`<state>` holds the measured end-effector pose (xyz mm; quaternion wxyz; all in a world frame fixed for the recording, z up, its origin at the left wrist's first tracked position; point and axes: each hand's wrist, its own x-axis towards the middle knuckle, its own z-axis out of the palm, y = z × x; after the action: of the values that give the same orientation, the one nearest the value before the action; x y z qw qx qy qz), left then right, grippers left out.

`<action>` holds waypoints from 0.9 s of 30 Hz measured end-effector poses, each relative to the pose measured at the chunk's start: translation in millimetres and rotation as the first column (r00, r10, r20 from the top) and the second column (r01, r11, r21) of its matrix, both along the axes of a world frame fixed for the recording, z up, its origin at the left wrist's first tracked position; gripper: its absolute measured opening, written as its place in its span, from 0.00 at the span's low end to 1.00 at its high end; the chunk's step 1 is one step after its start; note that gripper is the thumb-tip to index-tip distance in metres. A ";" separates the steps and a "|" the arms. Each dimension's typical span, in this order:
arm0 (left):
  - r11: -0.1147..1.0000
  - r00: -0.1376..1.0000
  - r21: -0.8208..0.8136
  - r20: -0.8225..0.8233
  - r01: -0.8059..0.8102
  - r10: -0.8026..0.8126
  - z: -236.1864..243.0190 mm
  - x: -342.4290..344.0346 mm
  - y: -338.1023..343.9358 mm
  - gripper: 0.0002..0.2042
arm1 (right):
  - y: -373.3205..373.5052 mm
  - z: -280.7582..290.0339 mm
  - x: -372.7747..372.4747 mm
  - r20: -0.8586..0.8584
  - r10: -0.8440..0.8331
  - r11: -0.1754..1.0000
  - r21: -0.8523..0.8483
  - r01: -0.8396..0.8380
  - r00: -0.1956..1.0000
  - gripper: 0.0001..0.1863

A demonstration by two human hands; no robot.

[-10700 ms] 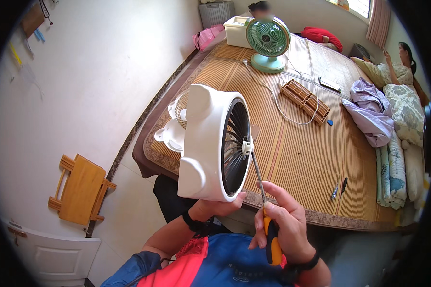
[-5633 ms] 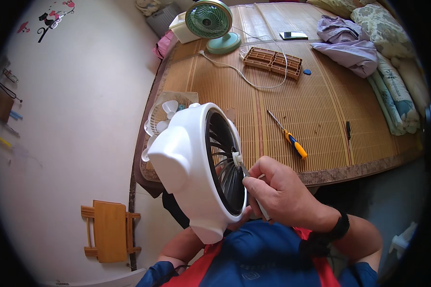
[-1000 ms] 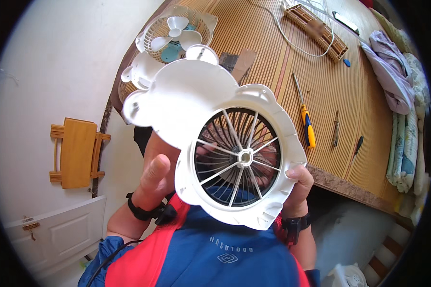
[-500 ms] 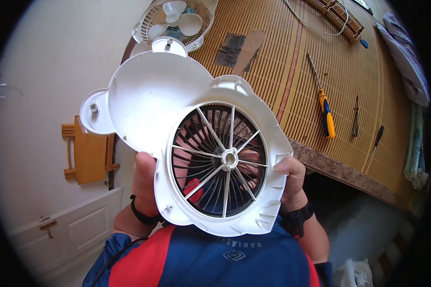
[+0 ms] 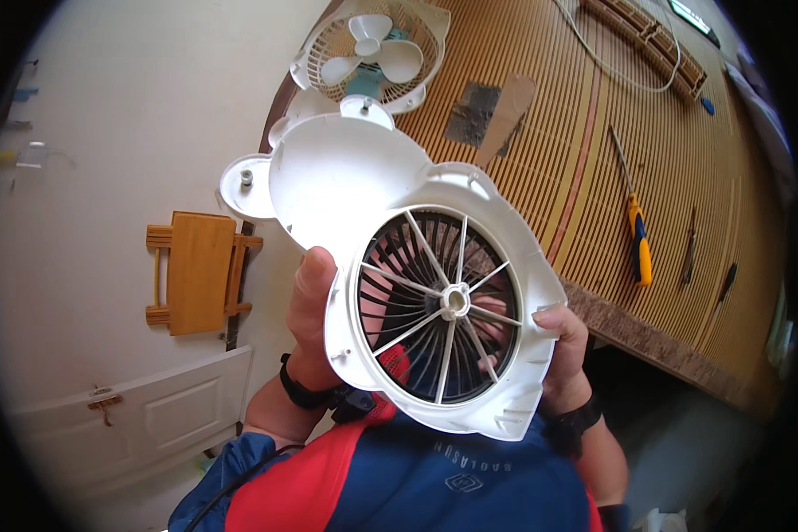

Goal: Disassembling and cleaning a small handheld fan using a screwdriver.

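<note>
Before my chest I hold a white plastic fan cover (image 5: 341, 164), its hollow inner side facing up. Set into its round opening is a black grille (image 5: 399, 355) of curved blades, with white spokes (image 5: 424, 253) running to a central hub. My left hand (image 5: 315, 306) grips the left rim, thumb raised along the edge. On the opposite rim my right hand (image 5: 566, 355) is closed with its thumb on top. Some of my fingers show through the grille behind the cover. Two rounded ear-like lobes, each with a small post, stick out at the upper left.
On the slatted-mat table (image 5: 576, 222) lie a yellow-and-blue screwdriver (image 5: 639, 244), a thin dark tool (image 5: 689, 248) and a small black-handled tool (image 5: 727, 284). A fan body (image 5: 368, 58) with white blades sits at the far left corner. A wooden folding stool (image 5: 202, 273) leans by the wall.
The whole view has shifted, so table and stool appear farther right. The cover is tilted a little more, and both hands keep their hold on it.
</note>
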<state>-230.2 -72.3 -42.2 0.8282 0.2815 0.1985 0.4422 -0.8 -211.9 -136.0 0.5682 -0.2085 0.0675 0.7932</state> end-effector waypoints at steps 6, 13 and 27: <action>0.993 0.998 -0.106 0.034 -0.052 0.056 -19.8 -11.9 7.9 0.43 | 2.9 0.5 -0.1 0.130 -0.014 1.000 -0.002 0.015 0.991 0.43; 0.988 0.993 -0.106 0.012 0.116 -0.115 -34.9 -41.1 6.1 0.41 | 7.2 17.7 5.7 0.424 -0.120 0.991 0.005 0.130 0.898 0.45; 0.974 0.974 -0.076 -0.064 0.213 -0.218 -47.9 -53.7 27.8 0.30 | -20.5 51.0 -4.6 0.667 -0.506 0.819 0.174 0.546 0.547 0.35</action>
<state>-283.9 -44.5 -90.1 0.8728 0.2885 0.2117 0.3320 -5.4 -232.4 -85.0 0.7562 -0.4718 -0.0672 0.4483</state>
